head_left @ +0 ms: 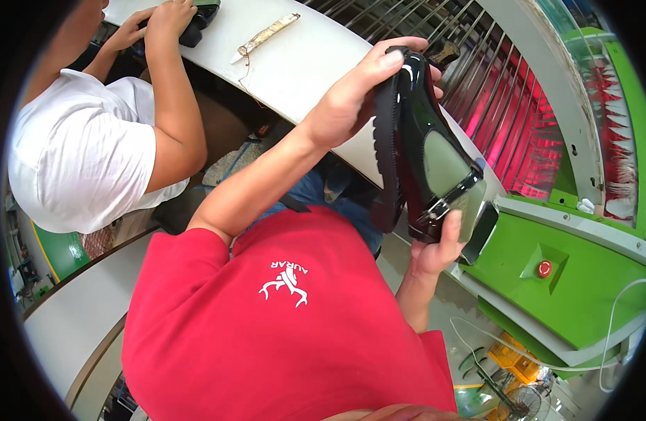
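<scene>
A glossy black and olive-green shoe (pixel 443 165) with a buckled ankle strap and a thick ridged black sole is held up in front of me, tilted with its toe pointing up and away. My left hand (pixel 347 98) wraps around the toe end, thumb against the sole edge and fingers over the far side. Down at the heel end, my right hand (pixel 439 251) grips the shoe from below, its thumb up beside the buckle. The sole faces left. The rest of the right hand's fingers are partly hidden behind the shoe.
On the white bench (pixel 302 67) lies a knife (pixel 267 36) with a wrapped handle. A co-worker in a white shirt (pixel 91 151) handles another shoe (pixel 200 24). Metal conveyor bars (pixel 491 84) glow pink; a green machine (pixel 512 252) carries a red button (pixel 544 269).
</scene>
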Available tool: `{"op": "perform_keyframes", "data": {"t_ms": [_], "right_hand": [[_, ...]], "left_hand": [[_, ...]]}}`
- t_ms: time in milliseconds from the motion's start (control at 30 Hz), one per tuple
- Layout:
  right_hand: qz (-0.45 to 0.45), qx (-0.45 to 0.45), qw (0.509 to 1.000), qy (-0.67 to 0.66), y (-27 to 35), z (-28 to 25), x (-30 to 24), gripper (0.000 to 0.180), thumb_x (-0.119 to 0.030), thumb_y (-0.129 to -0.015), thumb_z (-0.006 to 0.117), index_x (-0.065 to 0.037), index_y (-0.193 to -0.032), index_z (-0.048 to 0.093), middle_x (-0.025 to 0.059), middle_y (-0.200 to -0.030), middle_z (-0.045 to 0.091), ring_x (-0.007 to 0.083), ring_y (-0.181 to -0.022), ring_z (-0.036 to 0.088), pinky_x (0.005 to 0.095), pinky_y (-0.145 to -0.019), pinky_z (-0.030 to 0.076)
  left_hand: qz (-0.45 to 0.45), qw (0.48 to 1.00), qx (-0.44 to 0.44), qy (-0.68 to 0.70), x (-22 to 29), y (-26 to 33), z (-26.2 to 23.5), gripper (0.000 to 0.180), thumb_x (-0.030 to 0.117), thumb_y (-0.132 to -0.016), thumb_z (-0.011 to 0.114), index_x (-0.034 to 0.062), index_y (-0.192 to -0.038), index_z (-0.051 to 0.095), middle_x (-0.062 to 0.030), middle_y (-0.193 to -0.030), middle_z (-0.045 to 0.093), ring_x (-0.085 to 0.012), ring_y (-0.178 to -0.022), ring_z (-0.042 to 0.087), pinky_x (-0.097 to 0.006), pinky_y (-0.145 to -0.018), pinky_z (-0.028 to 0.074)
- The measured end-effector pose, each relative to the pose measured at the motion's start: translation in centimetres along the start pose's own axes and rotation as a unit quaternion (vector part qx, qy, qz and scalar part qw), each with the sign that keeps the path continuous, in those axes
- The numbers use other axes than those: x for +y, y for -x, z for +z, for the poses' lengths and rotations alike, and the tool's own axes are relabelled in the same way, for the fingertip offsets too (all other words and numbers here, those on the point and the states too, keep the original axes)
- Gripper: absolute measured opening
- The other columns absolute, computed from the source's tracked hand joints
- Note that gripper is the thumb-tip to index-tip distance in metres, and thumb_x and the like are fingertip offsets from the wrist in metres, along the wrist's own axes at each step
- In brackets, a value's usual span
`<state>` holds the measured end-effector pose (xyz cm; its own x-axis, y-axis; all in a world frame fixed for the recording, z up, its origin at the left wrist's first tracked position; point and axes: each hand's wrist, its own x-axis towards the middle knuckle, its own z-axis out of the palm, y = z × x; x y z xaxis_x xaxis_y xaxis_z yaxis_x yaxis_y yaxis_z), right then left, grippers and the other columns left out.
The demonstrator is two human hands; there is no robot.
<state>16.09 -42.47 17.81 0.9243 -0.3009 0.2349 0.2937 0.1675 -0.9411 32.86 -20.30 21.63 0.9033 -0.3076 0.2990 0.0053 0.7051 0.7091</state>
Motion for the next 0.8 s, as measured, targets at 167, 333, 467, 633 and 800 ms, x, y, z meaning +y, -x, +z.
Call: {"op": "perform_keyframes", "data": {"t_ms": [167,333,467,633,800], "right_hand": [[0.054,0.017,0.997,-0.05,-0.8,0.1,-0.8,0.05,-0.023,-0.111,0.064,0.003,-0.153,0.057,0.0163,-0.139,0.07,0.0285,-0.121,0.074,0.0471,-0.105,0.063],[0.073,0.012,0.996,-0.039,-1.0,-0.5,-0.8,0.05,-0.025,-0.108,0.067,0.004,-0.149,0.058,0.0147,-0.134,0.07,0.0256,-0.117,0.072,0.043,-0.103,0.06],[0.065,0.01,0.998,0.014,-1.9,0.0,-2.4,0.056,-0.028,-0.101,0.075,0.006,-0.143,0.06,0.0134,-0.127,0.07,0.0225,-0.113,0.07,0.0363,-0.1,0.055],[0.018,-0.084,0.979,0.184,-6.5,-2.6,-7.0,0.061,-0.025,-0.098,0.075,0.012,-0.145,0.063,0.0198,-0.137,0.071,0.0261,-0.126,0.067,0.0393,-0.112,0.05],[-0.054,-0.244,0.87,0.424,-12.8,1.3,-13.9,0.047,-0.013,-0.08,0.097,0.0,-0.122,0.079,0.0124,-0.105,0.084,0.0195,-0.097,0.081,0.0333,-0.09,0.062]], "left_hand": [[0.023,0.995,-0.057,-0.075,-0.8,1.3,-2.2,0.11,0.041,-0.087,0.084,-0.0029,-0.17,0.028,-0.0273,-0.153,0.059,-0.0447,-0.142,0.062,-0.054,-0.118,0.053],[0.003,0.994,-0.056,-0.097,0.1,1.7,-2.3,0.117,0.032,-0.078,0.089,0.0019,-0.172,0.027,-0.0224,-0.149,0.061,-0.0364,-0.137,0.066,-0.047,-0.118,0.052],[-0.006,0.998,-0.027,-0.061,-0.4,2.5,-1.9,0.115,0.032,-0.075,0.091,0.0023,-0.169,0.032,-0.0212,-0.146,0.063,-0.0323,-0.135,0.066,-0.044,-0.119,0.051],[-0.04,0.99,-0.068,-0.117,-0.7,3.0,-3.1,0.116,0.031,-0.072,0.101,0.0029,-0.166,0.039,-0.0215,-0.156,0.059,-0.0341,-0.145,0.059,-0.047,-0.126,0.043],[0.051,0.884,-0.148,-0.441,0.8,0.8,-1.3,0.127,0.037,-0.062,0.109,0.0025,-0.165,0.044,-0.0189,-0.161,0.057,-0.0321,-0.153,0.052,-0.05,-0.127,0.042]]}}
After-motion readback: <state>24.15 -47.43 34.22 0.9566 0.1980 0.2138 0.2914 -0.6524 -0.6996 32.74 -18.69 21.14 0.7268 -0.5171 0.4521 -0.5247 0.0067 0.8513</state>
